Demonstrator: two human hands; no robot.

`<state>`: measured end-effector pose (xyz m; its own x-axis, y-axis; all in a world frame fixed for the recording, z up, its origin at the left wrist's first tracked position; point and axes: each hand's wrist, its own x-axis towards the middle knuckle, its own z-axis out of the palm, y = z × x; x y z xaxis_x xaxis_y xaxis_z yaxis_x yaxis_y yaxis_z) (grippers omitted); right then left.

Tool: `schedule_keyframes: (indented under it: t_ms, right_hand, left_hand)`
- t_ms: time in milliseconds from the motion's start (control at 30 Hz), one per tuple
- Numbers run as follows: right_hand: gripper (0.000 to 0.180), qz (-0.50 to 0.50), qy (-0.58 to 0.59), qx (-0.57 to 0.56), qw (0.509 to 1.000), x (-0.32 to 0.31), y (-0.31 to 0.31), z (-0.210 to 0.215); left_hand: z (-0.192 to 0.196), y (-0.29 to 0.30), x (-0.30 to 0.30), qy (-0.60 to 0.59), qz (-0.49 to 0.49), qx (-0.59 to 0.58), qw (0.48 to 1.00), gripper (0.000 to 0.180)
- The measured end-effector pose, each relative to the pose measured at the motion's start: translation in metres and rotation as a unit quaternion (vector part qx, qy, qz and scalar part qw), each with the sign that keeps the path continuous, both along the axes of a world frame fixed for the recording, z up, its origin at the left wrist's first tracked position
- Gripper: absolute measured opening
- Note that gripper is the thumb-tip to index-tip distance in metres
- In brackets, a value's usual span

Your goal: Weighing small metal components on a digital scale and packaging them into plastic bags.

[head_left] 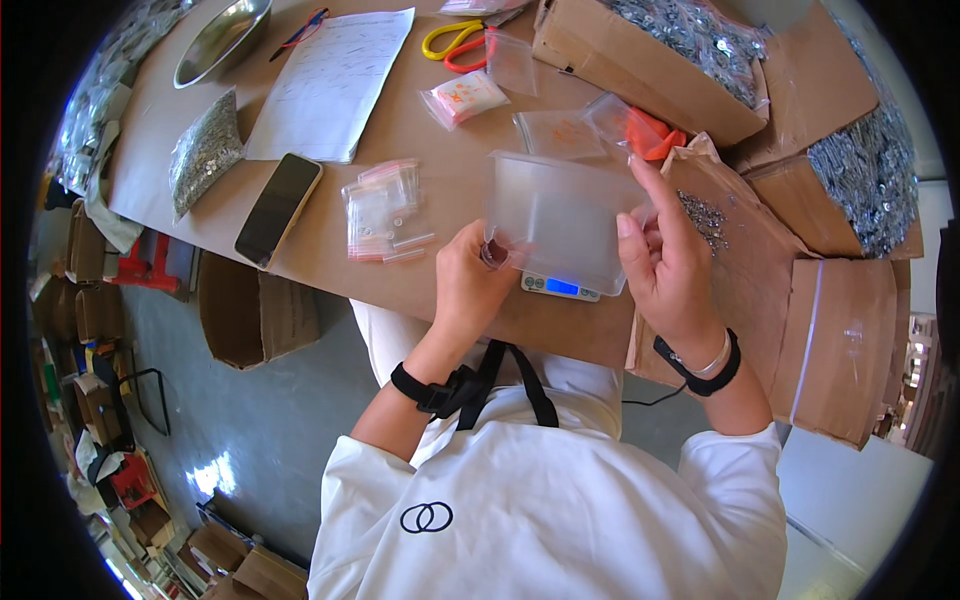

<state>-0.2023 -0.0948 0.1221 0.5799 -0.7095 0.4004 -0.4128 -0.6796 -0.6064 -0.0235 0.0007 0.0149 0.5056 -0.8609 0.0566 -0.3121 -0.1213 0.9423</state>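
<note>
A clear plastic tray (560, 215) sits at or just above a small digital scale (563, 287) with a lit blue screen, at the table's near edge. My left hand (472, 280) is curled closed against the tray's left side. Something small and dark shows between its fingers, too hidden to name. At the tray's right wall is my right hand (670, 255), thumb over the wall and index finger stretched up along the rim. Small flat zip bags (385, 210) lie in a pile to the left. Loose small metal parts (703, 220) rest on cardboard at the right.
Open cartons (640, 65) full of metal parts stand at the far right. A phone (280, 210), a bag of small parts (207, 150), a written sheet (335, 85), a metal bowl (225, 40) and scissors (455, 45) occupy the left and back. An open carton (250, 310) stands below the table.
</note>
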Motion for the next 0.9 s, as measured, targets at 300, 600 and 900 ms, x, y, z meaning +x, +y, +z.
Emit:
schedule_keyframes:
  t_ms: [300, 600, 900]
  right_hand:
    - [0.041, -0.068, -0.019, 0.432, 0.899, -0.037, -0.038, -0.081]
    - [0.031, -0.216, 0.182, 0.067, 0.957, -0.146, -0.111, -0.106]
    - [0.015, -0.181, 0.227, 0.093, 0.952, -0.152, -0.106, -0.091]
  left_hand:
    - [-0.005, 0.021, 0.003, 0.045, -0.039, -0.027, 0.998, 0.033]
    - [0.018, 0.027, -0.005, 0.016, -0.09, -0.009, 0.996, 0.032]
    - [0.023, 0.031, -0.018, -0.005, -0.137, -0.005, 0.99, 0.031]
